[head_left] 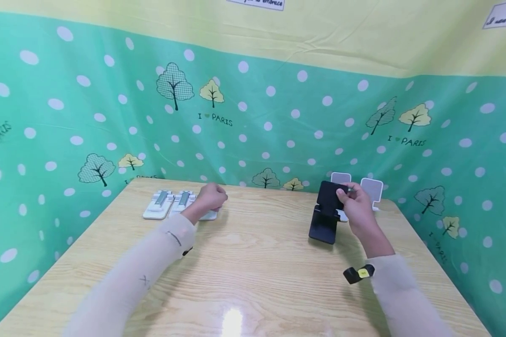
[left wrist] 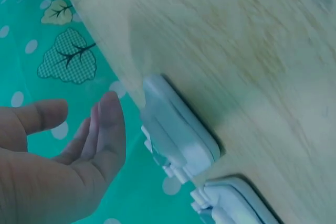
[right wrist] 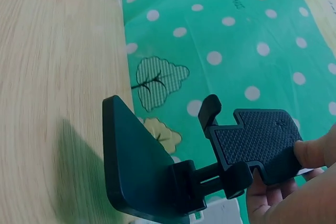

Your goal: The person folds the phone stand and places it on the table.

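Note:
My right hand pinches a black phone stand by its upper plate, thumb on the textured face in the right wrist view. The stand is unfolded, and its base hangs tilted above the table, with a shadow beside it. My left hand is over the far left of the table with nothing in its fingers. In the left wrist view its fingers are loosely bent and apart from the thumb. Near it lie folded white phone stands in a row; the hand partly hides the rightmost one.
Two unfolded white phone stands stand at the far right, behind my right hand; the black stand partly covers one of them. The wooden table ends at a green dotted cloth hanging along its back and sides.

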Demonstrator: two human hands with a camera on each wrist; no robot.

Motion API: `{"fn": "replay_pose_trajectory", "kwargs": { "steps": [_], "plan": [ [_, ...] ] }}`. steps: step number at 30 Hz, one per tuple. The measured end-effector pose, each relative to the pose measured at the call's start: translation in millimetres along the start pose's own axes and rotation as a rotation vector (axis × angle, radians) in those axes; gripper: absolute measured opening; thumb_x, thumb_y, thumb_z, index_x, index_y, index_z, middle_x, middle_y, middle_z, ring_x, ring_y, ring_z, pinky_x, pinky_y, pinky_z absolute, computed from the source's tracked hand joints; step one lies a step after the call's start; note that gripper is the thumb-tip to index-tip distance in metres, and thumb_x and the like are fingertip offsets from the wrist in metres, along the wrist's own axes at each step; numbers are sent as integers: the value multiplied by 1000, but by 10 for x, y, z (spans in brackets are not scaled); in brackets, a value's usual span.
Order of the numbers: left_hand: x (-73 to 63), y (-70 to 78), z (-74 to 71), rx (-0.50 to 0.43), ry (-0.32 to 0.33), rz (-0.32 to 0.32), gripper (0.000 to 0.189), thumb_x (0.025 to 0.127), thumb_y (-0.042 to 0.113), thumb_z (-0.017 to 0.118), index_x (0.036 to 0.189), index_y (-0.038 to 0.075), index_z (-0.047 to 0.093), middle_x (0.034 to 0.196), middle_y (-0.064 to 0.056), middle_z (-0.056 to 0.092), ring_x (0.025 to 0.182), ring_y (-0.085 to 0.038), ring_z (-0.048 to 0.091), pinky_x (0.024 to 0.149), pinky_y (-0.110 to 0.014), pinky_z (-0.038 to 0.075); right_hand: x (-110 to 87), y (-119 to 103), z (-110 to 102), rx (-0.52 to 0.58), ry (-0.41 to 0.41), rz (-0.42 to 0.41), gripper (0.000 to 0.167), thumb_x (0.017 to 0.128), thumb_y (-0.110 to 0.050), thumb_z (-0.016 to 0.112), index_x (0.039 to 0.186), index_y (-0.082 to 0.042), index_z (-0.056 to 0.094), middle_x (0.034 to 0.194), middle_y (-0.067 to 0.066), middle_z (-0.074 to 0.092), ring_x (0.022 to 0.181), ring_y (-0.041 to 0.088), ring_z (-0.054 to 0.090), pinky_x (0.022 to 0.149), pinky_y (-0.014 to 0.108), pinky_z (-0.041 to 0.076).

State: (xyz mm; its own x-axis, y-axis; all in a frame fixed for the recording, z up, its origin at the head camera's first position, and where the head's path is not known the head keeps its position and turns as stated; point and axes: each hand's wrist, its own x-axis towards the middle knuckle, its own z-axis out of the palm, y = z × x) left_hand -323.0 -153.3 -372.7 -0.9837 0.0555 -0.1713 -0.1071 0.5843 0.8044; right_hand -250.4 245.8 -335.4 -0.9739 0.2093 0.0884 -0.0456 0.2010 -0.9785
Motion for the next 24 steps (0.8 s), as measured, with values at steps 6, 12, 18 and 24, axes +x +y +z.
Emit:
{"fn": "replay_pose_trajectory", "kwargs": {
  "steps": [6,12,18,24],
  "plan": [
    [10,-3,143,-108,-30,-7,32,97,7,57,125,-5,61,102,-14,64,73,-18,61,68,-30,60,39,-42,182,32,-10,27,29,108,-19,51,133,-4,48,111,6,51,97,16,52,82,26,48],
    [11,-23,285,-217,-76,-35,33,97,6,58,127,-8,59,108,-17,64,78,-20,63,77,-35,62,86,-61,355,93,-24,44,26,108,-19,52,131,-7,51,110,5,52,98,15,54,81,24,48],
    [-32,35,380,-329,-135,-70,35,97,3,58,130,-10,58,113,-21,64,86,-25,66,85,-38,62,113,-125,534,174,-40,62,19,108,-17,52,125,-9,52,114,4,52,100,16,53,86,29,49],
    [-78,151,470,-428,-218,-104,38,100,5,58,135,-10,55,122,-26,63,93,-28,68,93,-42,60,125,-189,698,228,-62,44,22,107,-15,52,126,-5,51,117,8,51,103,19,54,92,35,50]
  ]
}}
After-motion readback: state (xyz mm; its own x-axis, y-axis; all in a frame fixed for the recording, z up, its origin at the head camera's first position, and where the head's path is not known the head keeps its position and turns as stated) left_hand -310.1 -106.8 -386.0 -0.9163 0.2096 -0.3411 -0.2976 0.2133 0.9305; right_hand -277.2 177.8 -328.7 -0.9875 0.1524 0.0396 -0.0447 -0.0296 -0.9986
